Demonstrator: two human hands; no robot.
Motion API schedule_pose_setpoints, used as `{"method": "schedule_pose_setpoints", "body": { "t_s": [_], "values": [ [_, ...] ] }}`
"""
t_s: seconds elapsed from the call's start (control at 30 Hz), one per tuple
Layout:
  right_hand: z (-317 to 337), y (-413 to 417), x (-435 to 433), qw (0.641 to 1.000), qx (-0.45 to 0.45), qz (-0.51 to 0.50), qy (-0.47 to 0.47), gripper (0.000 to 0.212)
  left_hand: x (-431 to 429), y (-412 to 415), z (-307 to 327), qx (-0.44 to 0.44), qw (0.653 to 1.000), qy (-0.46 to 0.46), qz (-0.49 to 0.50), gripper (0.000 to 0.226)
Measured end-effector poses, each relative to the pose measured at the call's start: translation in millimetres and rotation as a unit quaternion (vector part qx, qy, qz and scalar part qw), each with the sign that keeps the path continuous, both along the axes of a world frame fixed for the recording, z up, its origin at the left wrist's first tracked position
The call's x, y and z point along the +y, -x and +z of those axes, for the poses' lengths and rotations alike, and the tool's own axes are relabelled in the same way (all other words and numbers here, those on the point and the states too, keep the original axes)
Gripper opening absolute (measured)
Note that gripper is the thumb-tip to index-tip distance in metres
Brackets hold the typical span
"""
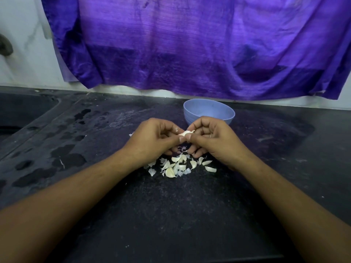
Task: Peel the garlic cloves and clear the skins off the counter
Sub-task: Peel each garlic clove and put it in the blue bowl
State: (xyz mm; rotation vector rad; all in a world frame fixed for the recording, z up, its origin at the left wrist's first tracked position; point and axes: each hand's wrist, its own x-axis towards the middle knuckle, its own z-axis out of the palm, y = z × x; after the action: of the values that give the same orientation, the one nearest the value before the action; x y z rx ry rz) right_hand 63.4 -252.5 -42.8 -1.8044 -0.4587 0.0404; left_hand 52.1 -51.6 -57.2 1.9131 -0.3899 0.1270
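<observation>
Currently both hands are up over the dark counter [171, 205], meeting at centre frame. Left hand [152, 141] and right hand [210, 137] both have fingers curled in, pinching one garlic clove [187, 133] between the fingertips and thumbs; the clove is off the surface, only part of it visible between the fingers. Just below the hands, on the counter: a loose scatter of more cloves [170, 172] mixed with papery skins [152, 171], touching or overlapping in places; can't tell for each piece whether it's peeled. Blue bowl [209, 111] sits upright right behind the right hand, contents not visible from this angle. Wet patches [68, 158] on the counter to the left. Purple cloth [190, 44] hangs on the wall behind.
</observation>
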Motion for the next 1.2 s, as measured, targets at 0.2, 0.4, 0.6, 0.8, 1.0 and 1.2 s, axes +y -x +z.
{"method": "schedule_pose_setpoints", "body": {
  "t_s": [0.2, 0.4, 0.6, 0.8, 1.0, 1.2],
  "values": [
    [-1, 2, 2, 1.0, -0.01, -0.016, -0.018, 0.007, 0, 2, 1, -0.155, 0.967, -0.194, 0.05, 0.015],
    [2, 6, 4, 0.999, 0.008, 0.003, -0.051, 0.004, -1, 10, 6, -0.238, 0.886, -0.387, 0.092, 0.047],
    [5, 9, 5, 0.992, 0.046, 0.019, -0.114, 0.004, -4, 5, 3, -0.293, 0.891, -0.334, 0.089, 0.033],
    [5, 8, 3, 0.988, 0.06, 0.033, -0.138, 0.002, -4, 0, 2, -0.18, 0.969, -0.158, 0.055, 0.041],
    [9, 4, -1, 0.989, 0.06, 0.025, -0.131, 0.001, 1, -2, 6, 0.012, 1.0, 0.026, -0.01, 0.027],
    [7, 2, -2, 0.996, 0.047, 0.008, -0.074, 0.004, 10, -10, 1, 0.026, 0.999, 0.026, 0.006, 0.014]
  ]
}}
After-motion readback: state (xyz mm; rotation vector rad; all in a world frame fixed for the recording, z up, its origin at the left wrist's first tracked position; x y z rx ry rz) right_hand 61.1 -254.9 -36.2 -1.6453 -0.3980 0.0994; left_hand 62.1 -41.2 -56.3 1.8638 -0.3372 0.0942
